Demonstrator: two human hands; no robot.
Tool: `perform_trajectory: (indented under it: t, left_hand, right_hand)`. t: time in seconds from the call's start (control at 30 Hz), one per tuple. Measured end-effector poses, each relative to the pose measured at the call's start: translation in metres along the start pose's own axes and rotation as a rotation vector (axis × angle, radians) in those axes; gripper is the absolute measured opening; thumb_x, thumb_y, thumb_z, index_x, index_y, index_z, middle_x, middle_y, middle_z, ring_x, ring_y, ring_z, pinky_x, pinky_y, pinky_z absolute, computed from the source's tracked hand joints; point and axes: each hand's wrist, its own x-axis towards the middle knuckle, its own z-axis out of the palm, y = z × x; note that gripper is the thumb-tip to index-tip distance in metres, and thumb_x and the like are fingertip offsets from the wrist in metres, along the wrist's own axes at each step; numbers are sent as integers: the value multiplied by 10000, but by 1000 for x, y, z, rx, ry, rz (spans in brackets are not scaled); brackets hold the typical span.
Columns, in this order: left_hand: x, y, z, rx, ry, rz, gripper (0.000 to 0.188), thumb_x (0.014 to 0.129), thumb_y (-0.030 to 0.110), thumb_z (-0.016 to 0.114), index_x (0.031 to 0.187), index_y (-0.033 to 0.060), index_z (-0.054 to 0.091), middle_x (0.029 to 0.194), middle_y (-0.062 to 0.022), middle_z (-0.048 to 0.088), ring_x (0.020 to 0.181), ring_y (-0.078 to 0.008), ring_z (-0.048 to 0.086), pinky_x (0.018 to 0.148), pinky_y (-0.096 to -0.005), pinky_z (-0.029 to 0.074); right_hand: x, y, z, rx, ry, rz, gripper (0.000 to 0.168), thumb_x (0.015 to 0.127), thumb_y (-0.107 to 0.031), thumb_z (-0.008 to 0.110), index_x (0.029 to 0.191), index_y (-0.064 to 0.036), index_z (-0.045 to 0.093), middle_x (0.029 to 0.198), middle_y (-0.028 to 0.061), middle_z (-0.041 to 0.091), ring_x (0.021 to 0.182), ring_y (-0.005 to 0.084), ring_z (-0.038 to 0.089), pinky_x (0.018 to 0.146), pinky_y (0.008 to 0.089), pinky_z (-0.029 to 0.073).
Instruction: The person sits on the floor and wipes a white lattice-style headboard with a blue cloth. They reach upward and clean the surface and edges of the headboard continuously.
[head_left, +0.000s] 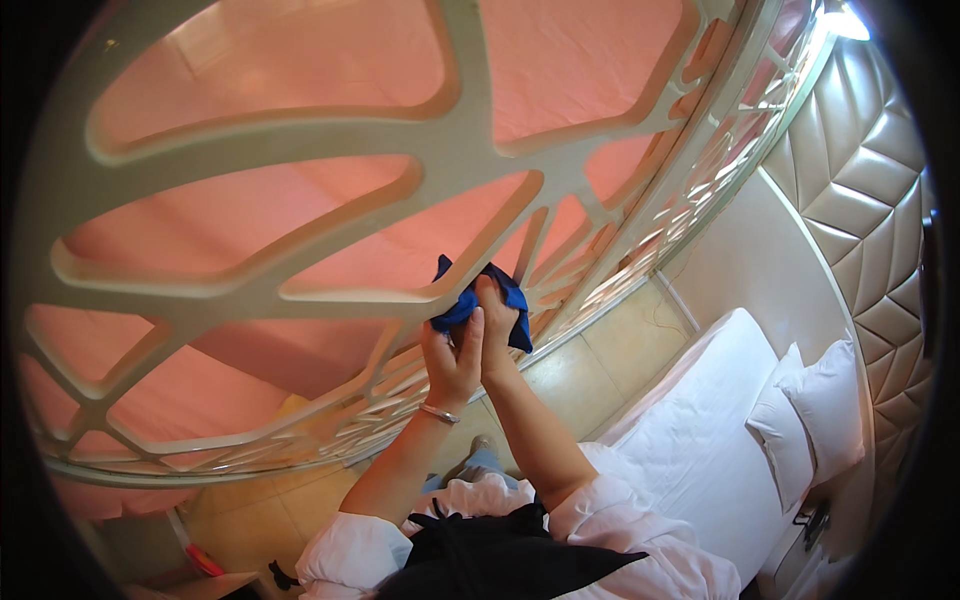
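A blue cloth (519, 330) is wrapped around a bar of a cream openwork lattice screen (457, 139). My left hand (450, 358) grips the cloth from the left side of the bar, with the thumb pointing up. Close beside it, my right hand (496, 322) presses the cloth from the right, its fingers partly hidden behind the lattice and the cloth. The two hands touch or nearly touch. Behind the screen's curved openings lies a pink surface (300, 56).
To the right stands a bed (675, 420) with white bedding and white pillows (821, 405). A padded, quilted wall panel (862, 187) rises behind it. Tan floor tiles (585, 375) show below the screen. A red object (204, 560) is at lower left, and a bright lamp (847, 22) at upper right.
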Motion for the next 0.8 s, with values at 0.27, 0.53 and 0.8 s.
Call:
perform_trajectory:
  t: [0.27, 0.53, 0.8]
  left_hand:
    - [-50, -2, -9, 353, -164, 144, 206, 902, 118, 525, 1048, -16, 582, 933, -204, 609, 864, -334, 610, 764, -366, 464]
    - [-105, 7, -53, 570, -20, 238, 370, 883, 124, 539, 1209, -43, 490, 1249, -276, 447, 1123, -419, 434, 978, -476, 333]
    - [-47, 18, -43, 1098, -137, 339, 826, 752, 330, 675, 1341, -106, 296, 1282, -338, 365, 1168, -496, 377, 981, -527, 328]
  right_hand:
    - [-57, 53, -62, -757, 16, -556, 434, 866, -144, 543, 1266, 12, 478, 1237, 185, 527, 1069, 349, 529, 914, 429, 405]
    - [-98, 10, -57, -644, -437, -581, 581, 821, -391, 545, 1210, 40, 515, 1230, 229, 517, 1169, 424, 453, 1008, 501, 314]
    - [-39, 41, -12, -823, -457, -806, 323, 784, -310, 530, 947, -41, 604, 962, 154, 594, 940, 347, 543, 909, 469, 383]
